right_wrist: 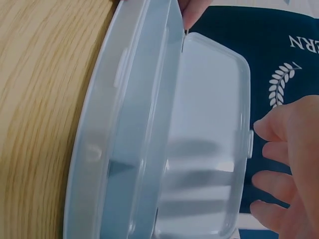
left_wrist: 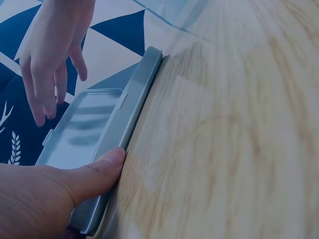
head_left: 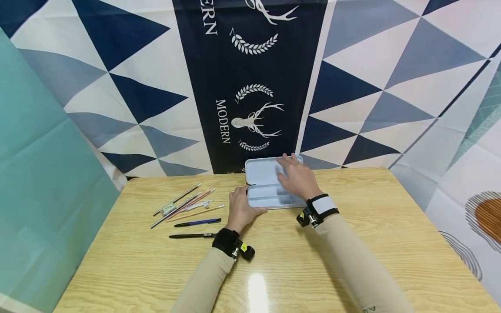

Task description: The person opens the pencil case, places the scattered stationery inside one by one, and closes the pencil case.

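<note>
A pale blue pencil case point(head_left: 268, 201) stands at the back edge of the table, its lid point(head_left: 260, 171) raised and leaning toward the wall cloth. Its inside has divided compartments with nothing in them. My left hand point(head_left: 239, 208) grips the left end of the case, with the thumb point(left_wrist: 99, 174) along the front wall and the other fingers round the side. Over the lid's right part hovers my right hand point(head_left: 299, 178), fingers loosely spread; the right wrist view shows its fingertips just off the lid's outer edge, holding nothing.
Left of the case lie several pencils point(head_left: 195, 212), a white compass point(head_left: 197, 205), a small eraser-like block point(head_left: 168, 208), a blue pen point(head_left: 197, 222) and a black pen point(head_left: 192, 236). Patterned cloth point(head_left: 258, 65) hangs right behind the table point(head_left: 129, 261).
</note>
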Available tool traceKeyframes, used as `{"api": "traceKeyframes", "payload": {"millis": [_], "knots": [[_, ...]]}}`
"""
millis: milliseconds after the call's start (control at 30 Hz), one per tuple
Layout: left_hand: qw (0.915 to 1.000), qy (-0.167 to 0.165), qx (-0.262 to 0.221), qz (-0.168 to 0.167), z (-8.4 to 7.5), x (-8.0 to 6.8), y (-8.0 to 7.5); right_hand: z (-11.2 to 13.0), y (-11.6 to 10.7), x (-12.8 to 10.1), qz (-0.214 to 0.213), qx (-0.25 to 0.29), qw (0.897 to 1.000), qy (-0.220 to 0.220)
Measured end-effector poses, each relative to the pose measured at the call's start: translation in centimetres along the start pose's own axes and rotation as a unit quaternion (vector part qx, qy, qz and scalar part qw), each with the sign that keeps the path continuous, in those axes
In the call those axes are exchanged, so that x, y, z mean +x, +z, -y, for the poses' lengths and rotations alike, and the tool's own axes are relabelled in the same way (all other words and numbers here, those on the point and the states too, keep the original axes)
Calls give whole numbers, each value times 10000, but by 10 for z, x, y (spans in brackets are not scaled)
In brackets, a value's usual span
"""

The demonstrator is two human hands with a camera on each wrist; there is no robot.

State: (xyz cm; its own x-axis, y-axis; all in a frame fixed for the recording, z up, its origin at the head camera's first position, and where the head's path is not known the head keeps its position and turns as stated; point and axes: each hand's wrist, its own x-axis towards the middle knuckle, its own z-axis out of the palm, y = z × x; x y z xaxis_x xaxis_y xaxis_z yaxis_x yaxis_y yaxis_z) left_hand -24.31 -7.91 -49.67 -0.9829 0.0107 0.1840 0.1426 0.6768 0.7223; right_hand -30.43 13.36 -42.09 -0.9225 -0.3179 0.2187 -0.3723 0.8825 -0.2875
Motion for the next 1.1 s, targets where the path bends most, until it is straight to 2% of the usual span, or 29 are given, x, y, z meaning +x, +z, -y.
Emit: {"api": "traceKeyframes", "payload": {"millis": [167, 300, 567, 833, 1100], "knots": [[9999, -110, -26, 50, 0, 0, 0, -13, -8, -8, -177, 18, 9996, 200], [9998, -195, -25, 37, -1, -1, 1, -28, -13, -14, -138, -62, 9994, 298], [9998, -207, -78, 12, -3, -3, 1, -49, -29, -22, -249, 3, 9986, 473], [9999, -133, -103, 23, -2, -3, 2, -53, -27, -27, -154, 174, 9983, 535], [9999, -149, -54, 40, -1, -2, 2, -47, -23, -30, -417, 640, 9946, 706]]}}
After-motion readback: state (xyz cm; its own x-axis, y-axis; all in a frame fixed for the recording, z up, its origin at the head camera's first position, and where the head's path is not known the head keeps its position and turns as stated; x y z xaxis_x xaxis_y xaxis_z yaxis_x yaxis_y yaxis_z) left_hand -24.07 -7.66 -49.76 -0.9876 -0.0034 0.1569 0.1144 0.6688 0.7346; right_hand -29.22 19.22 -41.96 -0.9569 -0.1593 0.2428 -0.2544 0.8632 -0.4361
